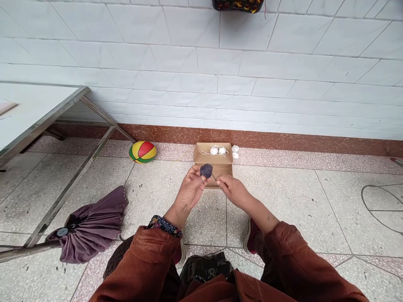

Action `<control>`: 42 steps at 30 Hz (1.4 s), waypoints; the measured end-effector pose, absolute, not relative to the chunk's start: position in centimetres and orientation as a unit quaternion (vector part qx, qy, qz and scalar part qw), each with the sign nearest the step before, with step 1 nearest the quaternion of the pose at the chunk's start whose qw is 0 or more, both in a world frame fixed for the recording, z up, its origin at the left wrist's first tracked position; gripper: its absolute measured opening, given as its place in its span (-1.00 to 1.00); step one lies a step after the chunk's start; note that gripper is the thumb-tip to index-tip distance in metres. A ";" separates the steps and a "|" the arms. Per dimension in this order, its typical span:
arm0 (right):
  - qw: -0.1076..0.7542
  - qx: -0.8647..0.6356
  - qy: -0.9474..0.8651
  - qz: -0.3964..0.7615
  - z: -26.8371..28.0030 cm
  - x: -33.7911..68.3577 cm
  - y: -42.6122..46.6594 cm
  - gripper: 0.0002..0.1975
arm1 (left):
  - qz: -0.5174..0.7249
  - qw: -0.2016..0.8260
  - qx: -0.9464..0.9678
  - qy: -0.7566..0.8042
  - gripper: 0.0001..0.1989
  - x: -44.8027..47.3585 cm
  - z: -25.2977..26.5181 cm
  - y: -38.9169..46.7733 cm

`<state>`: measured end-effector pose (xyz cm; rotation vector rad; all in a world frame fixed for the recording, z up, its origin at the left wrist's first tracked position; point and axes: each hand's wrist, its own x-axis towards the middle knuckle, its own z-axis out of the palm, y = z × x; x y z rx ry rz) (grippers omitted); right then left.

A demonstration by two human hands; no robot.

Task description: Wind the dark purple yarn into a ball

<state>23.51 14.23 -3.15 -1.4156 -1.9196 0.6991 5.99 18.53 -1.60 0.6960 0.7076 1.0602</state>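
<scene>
My left hand (192, 185) pinches a small dark grey ball of yarn (206, 170) between thumb and fingers. From the ball a short strand runs to my right hand (233, 189), whose thumb and forefinger are closed on it. Both hands are held in front of me, over an open cardboard box (201, 157) on the floor. Two white yarn balls (214, 150) with loose strands lie in the box's far part. The near part of the box is partly hidden behind my hands.
Small white round pieces (235, 151) lie right of the box. A colourful ball (142, 152) rests left by the wall. A purple umbrella (94, 226) leans near a metal-framed table (40, 113). A wire ring (382, 209) is on the right floor. A dark patterned object (237, 5) shows at top.
</scene>
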 end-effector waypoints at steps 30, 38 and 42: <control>0.301 -0.430 -0.804 0.279 -0.9 23.7 13.6 -0.81 | 0.402 0.702 0.447 0.381 -0.57 5.9 -2.6 18.2; 0.405 -0.470 -0.744 0.247 -0.7 24.5 14.2 -0.81 | 0.310 0.668 0.576 0.354 -0.61 6.0 -1.9 17.2; 0.417 -0.493 -0.727 0.235 -1.3 24.3 14.4 -0.87 | 0.280 0.743 0.515 0.323 -0.49 5.8 -1.8 16.7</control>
